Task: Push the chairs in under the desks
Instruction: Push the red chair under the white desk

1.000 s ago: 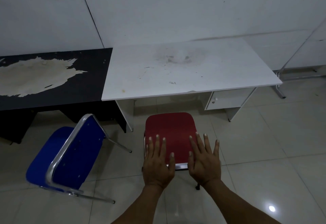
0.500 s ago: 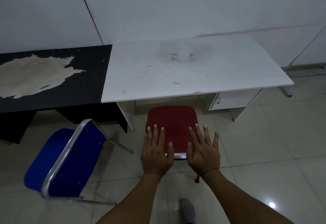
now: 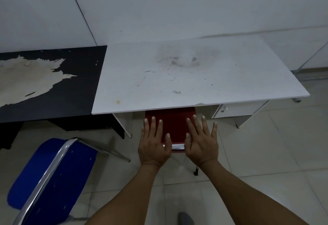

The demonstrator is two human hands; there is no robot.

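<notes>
At the centre of the frame a dark red chair (image 3: 171, 124) has a shiny chrome bar along its lower edge. Above it spreads a white desk (image 3: 186, 77), smudged with grey marks and one small yellow spot. At the left, a black desk (image 3: 85, 83) shows a ragged cream patch. At lower left is a bright blue chair (image 3: 51, 177), chrome-framed. The floor (image 3: 275, 153) is pale, glossy tile.

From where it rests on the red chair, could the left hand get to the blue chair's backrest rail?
Probably yes. The left hand lies flat on the red chair, holding nothing, and only open floor lies between it and the blue chair, whose chrome rail faces up, uncovered.
</notes>
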